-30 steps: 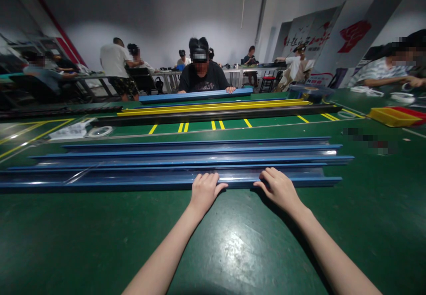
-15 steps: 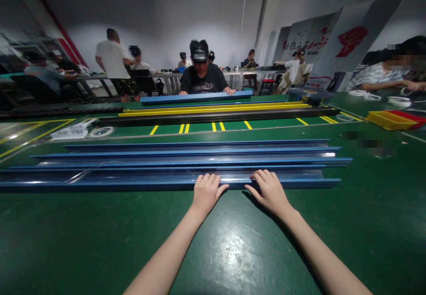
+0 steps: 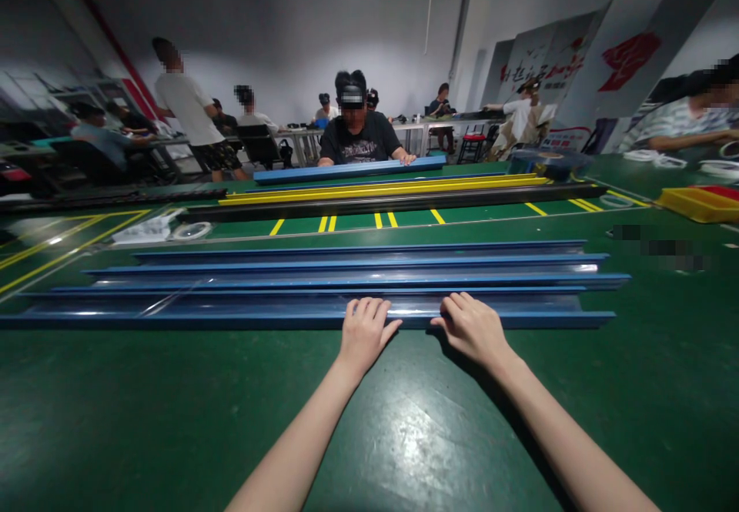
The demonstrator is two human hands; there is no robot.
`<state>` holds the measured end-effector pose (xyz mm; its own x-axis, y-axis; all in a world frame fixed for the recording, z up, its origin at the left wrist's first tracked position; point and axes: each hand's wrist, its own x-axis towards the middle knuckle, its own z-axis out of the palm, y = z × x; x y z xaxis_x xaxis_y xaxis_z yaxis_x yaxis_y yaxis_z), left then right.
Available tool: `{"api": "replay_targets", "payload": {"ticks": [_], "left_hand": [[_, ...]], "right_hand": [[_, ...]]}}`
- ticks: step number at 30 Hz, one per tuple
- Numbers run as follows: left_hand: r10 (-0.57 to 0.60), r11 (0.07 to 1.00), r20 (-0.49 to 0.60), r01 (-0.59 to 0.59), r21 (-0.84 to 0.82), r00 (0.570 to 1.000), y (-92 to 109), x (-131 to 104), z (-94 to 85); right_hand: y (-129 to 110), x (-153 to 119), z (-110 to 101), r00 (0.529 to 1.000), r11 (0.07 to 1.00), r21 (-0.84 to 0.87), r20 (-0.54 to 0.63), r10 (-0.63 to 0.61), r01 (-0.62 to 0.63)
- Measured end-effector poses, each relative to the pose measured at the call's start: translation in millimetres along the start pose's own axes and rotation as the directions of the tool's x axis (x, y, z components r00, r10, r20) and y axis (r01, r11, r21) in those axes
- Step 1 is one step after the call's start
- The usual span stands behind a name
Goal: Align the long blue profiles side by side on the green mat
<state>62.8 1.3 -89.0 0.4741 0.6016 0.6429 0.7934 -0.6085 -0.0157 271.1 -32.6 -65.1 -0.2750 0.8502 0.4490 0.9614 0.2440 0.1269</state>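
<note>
Three long blue channels lie side by side, running left to right, with clear shiny film or plastic inside. The nearest blue channel (image 3: 242, 319) has both my hands on its front wall. My left hand (image 3: 365, 333) hooks its fingers over the rim, with the thumb along the outer face. A short way to the right, my right hand (image 3: 474, 329) pinches the same rim with its fingers bent inward and thumb outside. Behind are the middle blue channel (image 3: 323, 277) and the far blue channel (image 3: 358, 251), untouched.
Across the green table (image 3: 173, 404), a co-worker (image 3: 361, 138) holds another blue strip (image 3: 346, 169). Yellow strips (image 3: 375, 191) and a black strip (image 3: 404, 202) lie between us. A white roll (image 3: 192, 231) is at left, a yellow tray (image 3: 698, 205) at right.
My view has swung slightly left. The fingers of my right hand have curled more tightly over the rim, while my left hand keeps its place. The standing person in the background has shifted left.
</note>
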Motion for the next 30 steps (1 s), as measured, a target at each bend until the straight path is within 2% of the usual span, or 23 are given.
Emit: {"api": "replay_targets", "payload": {"ticks": [6,12,15,20,27,30], "left_hand": [[0.02,0.999,-0.017,-0.02,0.026,1.0,0,0,0.4],[-0.023,0.999,0.016,0.023,0.04,1.0,0,0,0.8],[-0.035,0.999,0.034,0.033,0.042,0.999,0,0,1.8],[-0.049,0.998,0.061,0.047,0.042,0.997,1,0,2.6],[-0.049,0.998,0.059,0.047,0.038,0.997,2,0,2.9],[-0.05,0.998,0.06,0.048,0.034,0.997,1,0,2.6]], "right_hand": [[27,-12,-8,0.987,0.989,0.015,0.071,0.147,-0.148],[47,-22,-12,0.962,0.966,0.029,0.1,0.253,-0.257],[50,-24,-11,0.971,0.974,0.024,0.088,0.223,-0.226],[46,-25,-5,0.995,0.996,-0.015,0.048,0.087,-0.086],[11,-13,5,0.999,0.996,0.074,-0.01,-0.045,0.046],[2,-8,8,0.999,0.995,0.093,-0.042,-0.029,0.033]]}}
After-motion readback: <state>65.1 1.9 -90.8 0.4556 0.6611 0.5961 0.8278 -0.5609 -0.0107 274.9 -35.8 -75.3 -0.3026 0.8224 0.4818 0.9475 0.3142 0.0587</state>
